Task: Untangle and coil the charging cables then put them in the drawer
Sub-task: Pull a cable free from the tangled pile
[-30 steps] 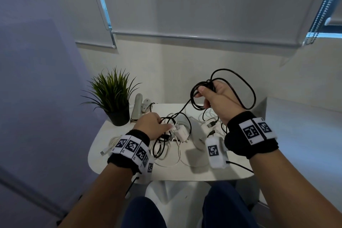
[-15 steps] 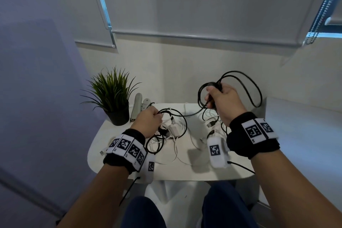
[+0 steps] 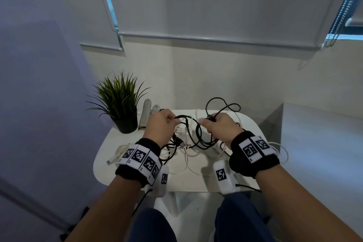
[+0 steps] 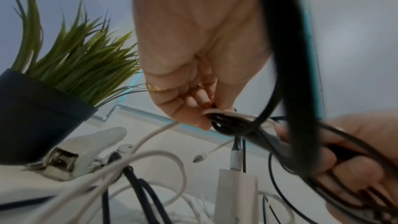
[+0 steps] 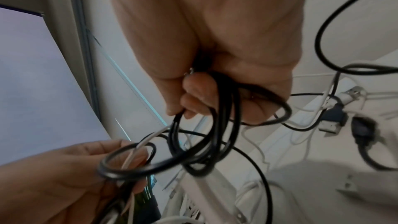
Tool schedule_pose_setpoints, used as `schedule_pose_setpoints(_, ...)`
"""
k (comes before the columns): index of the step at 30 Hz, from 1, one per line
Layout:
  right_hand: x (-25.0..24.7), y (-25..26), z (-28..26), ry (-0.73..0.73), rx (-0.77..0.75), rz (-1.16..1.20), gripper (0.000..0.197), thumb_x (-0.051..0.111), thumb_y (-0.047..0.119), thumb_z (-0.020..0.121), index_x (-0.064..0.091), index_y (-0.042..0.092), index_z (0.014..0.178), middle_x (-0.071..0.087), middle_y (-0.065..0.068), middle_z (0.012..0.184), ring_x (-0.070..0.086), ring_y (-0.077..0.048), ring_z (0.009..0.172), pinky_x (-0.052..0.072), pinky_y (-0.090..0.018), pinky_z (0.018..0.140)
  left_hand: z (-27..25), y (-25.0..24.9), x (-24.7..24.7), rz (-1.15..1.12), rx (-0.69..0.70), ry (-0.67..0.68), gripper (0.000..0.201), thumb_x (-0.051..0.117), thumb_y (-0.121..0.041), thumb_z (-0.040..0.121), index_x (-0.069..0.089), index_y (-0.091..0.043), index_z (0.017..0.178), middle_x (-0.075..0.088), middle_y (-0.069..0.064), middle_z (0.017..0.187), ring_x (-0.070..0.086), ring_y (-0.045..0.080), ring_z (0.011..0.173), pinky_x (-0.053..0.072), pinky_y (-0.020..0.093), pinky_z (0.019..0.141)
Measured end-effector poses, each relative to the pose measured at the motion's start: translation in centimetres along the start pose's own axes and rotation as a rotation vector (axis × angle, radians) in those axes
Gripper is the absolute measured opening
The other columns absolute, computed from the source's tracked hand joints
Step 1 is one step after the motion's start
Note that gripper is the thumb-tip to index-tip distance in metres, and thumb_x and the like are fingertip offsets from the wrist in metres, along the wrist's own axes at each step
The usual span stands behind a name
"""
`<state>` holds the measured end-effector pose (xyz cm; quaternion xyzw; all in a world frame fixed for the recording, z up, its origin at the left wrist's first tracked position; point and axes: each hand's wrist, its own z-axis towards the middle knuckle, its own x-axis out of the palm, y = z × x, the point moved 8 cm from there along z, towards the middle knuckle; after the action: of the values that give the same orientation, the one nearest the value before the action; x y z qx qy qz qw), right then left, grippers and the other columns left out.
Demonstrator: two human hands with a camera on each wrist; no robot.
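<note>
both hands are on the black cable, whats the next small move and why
Probably slip the white cable out of the left hand before adding another loop. The right hand holds several loops of the black cable, and the left hand's grip pinches a black loop with a white strand caught in it. The black cable also runs down into the pile on the table, so it seems not yet free.

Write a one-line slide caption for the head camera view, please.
Both hands, left hand and right hand, hold loops of black cable above a small white table.
</note>
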<state>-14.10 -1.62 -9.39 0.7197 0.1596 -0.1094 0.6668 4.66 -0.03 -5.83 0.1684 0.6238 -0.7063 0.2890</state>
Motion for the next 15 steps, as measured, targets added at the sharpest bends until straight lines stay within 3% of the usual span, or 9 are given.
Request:
schedule_pose_setpoints(3,0.6,0.8,-0.3,0.023,-0.049,0.035,0.042,0.076,0.040,0.075,0.044,0.018,0.060,0.037,0.007,0.051,0.033,-0.010,0.045,0.031,-0.026,0.051,-0.2,-0.7,-0.1,0.010,0.044,-0.041,0.013,0.065,-0.015,0.086,0.059,-0.011,0.075,0.044,-0.006,0.060,0.046,0.009,0.058,0.042,0.023,0.074)
schedule_pose_setpoints(5,1.3,1.2,-0.6,0.062,-0.056,0.019,0.051,0.081,0.042,0.068,0.037,0.020,0.054,0.030,0.010,0.046,0.028,-0.009,0.043,0.025,-0.023,0.047,-0.3,-1.1,-0.1,0.028,0.067,-0.060,0.012,0.066,-0.016,0.086,0.061,-0.011,0.076,0.045,-0.007,0.061,0.046,0.004,0.060,0.036,0.011,0.061)
schedule_pose_setpoints(7,2.0,1.2,-0.9,0.105,-0.040,-0.027,0.059,0.083,0.046,0.063,0.031,0.022,0.052,0.025,0.009,0.047,0.024,-0.010,0.044,0.019,-0.024,0.046,-0.2,-1.2,0.4,0.019,0.056,-0.029,0.012,0.067,-0.018,0.085,0.061,-0.014,0.075,0.049,-0.007,0.058,0.047,0.003,0.057,0.036,0.008,0.051)
schedule_pose_setpoints(10,2.3,0.9,-0.8,0.099,-0.004,-0.087,0.054,0.080,0.036,0.068,0.031,0.022,0.049,0.025,0.010,0.043,0.024,-0.009,0.040,0.020,-0.023,0.043,-0.2,-1.1,1.1,-0.015,0.052,0.016,0.012,0.068,-0.019,0.084,0.061,-0.016,0.074,0.054,-0.007,0.059,0.048,0.004,0.054,0.035,0.008,0.047)
schedule_pose_setpoints(15,1.7,1.0,-0.5,0.036,-0.007,-0.095,0.043,0.066,0.023,0.076,0.034,0.022,0.049,0.026,0.012,0.039,0.026,-0.009,0.038,0.023,-0.024,0.046,-0.3,-1.0,1.2,0.012,0.093,0.039,0.011,0.068,-0.018,0.084,0.063,-0.014,0.076,0.055,-0.008,0.061,0.048,0.005,0.056,0.035,0.008,0.050)
